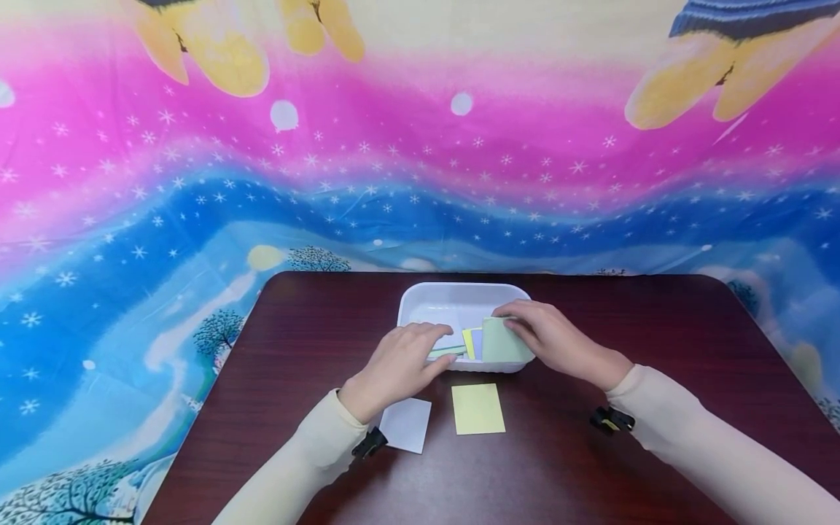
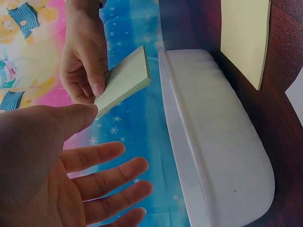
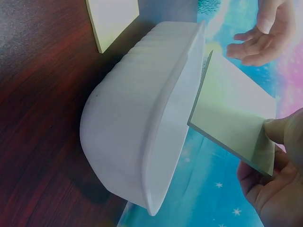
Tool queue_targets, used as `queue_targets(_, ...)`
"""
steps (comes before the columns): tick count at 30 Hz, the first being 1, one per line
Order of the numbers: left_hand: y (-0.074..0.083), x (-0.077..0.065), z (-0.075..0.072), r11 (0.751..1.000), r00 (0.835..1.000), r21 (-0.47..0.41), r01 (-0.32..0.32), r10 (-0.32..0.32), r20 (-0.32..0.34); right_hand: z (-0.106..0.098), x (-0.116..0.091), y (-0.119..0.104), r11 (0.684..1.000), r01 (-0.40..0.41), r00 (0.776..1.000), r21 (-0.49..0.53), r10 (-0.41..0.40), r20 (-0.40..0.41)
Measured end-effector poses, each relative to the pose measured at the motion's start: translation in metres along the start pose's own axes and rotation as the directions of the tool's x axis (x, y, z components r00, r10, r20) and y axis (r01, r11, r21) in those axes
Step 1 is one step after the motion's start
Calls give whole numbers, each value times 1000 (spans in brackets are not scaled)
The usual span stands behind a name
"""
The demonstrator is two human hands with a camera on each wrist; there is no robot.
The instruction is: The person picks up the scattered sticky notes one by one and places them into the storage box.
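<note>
My right hand [image 1: 551,337] pinches a pale green pad of sticky notes [image 1: 504,340] between thumb and fingers, above the right front of a white plastic basin [image 1: 426,293]. In the right wrist view the green pad [image 3: 232,113] is tilted over the basin's rim [image 3: 163,109]. My left hand [image 1: 402,359] hovers at the basin's left front with its fingers spread, holding nothing, as the left wrist view also shows. Inside the basin lie yellow and purple notes [image 1: 477,343] and a green one [image 1: 449,351], partly hidden by the hands.
A yellow pad of sticky notes [image 1: 478,409] lies on the dark wooden table [image 1: 558,467] in front of the basin. Left of it is a white pad [image 1: 408,424], partly covered by the left wrist. A patterned cloth [image 1: 420,160] hangs behind the table.
</note>
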State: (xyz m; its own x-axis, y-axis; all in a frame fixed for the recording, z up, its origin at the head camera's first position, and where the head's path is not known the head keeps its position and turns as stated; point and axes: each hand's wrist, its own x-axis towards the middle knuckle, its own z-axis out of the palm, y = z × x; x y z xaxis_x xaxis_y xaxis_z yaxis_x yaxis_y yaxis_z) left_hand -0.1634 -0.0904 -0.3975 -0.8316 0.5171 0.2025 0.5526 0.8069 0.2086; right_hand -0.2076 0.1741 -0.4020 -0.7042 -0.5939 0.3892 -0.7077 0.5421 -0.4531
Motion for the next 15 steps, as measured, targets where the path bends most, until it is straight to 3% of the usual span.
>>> queue_targets(15,-6,0,0,1000,1000,14,23,-23,-9,7,11,-1,1000,-10,999,4,10,30)
